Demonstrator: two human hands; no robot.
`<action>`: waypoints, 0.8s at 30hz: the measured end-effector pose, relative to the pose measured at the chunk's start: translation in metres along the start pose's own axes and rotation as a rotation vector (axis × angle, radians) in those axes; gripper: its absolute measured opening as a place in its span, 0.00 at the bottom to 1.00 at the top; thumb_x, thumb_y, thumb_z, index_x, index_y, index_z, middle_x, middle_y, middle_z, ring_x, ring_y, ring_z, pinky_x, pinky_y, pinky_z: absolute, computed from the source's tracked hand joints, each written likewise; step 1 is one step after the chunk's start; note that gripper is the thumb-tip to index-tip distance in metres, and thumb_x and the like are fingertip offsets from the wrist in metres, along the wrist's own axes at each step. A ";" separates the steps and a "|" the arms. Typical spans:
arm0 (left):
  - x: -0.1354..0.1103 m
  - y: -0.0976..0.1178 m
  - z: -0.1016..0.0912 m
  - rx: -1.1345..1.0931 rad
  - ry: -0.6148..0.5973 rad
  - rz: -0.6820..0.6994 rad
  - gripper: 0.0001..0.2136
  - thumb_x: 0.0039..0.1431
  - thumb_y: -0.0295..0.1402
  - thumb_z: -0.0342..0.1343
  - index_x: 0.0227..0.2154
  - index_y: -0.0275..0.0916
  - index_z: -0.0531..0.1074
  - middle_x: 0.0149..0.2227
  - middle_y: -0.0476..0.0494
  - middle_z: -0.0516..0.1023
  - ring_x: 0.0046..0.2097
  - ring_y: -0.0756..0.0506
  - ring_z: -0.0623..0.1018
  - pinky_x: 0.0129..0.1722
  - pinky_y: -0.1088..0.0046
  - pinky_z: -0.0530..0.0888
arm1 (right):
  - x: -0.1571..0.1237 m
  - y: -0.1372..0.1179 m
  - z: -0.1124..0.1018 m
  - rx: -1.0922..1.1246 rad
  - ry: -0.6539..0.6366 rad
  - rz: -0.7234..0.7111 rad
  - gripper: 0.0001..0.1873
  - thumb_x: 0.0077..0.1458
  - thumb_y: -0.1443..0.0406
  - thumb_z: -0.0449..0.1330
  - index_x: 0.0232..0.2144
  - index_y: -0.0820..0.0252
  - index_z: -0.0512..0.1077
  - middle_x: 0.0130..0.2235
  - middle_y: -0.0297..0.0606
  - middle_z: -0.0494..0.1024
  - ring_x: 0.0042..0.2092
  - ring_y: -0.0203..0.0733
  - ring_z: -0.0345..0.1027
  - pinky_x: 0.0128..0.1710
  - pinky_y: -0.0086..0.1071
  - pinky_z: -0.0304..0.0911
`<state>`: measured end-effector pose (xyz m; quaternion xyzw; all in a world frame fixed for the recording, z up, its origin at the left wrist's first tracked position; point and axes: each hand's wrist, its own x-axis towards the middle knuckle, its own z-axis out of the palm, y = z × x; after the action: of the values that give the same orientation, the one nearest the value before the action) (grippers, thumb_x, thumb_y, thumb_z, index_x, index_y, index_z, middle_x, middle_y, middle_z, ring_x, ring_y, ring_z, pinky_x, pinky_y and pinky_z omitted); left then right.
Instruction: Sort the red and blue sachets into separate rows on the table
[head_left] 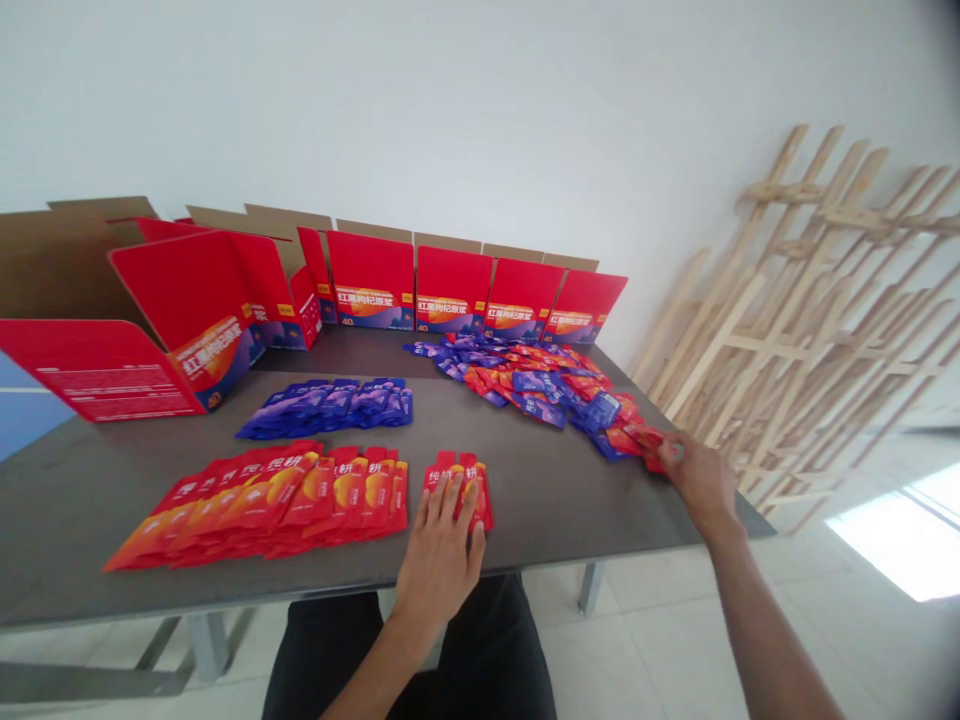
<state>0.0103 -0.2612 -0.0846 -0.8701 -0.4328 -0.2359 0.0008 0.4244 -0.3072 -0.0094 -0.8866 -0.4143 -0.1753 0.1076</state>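
Note:
My left hand lies with its fingers stretched over a small group of red sachets near the table's front edge. At the right end of the mixed pile of red and blue sachets, my right hand pinches a red sachet. Its fingertips are partly hidden behind the hand. Left of my left hand, overlapping red sachets form a long fanned row. Behind that row lies a shorter fanned row of blue-purple sachets.
Open red cartons line the back of the dark table. A larger open carton stands at the left. Wooden frames lean against the white wall at the right, beyond the table end.

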 end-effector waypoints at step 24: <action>0.007 0.008 -0.012 0.005 -0.043 0.141 0.24 0.70 0.33 0.51 0.67 0.41 0.66 0.69 0.36 0.68 0.70 0.33 0.65 0.68 0.45 0.63 | -0.137 -0.138 0.010 0.647 -0.071 -1.122 0.14 0.69 0.67 0.57 0.54 0.56 0.74 0.58 0.43 0.79 0.63 0.44 0.71 0.61 0.40 0.73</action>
<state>0.0153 -0.2635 -0.0690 -0.9033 -0.3708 -0.2156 0.0102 0.2382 -0.3116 -0.0666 -0.4634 -0.8498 -0.0419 0.2478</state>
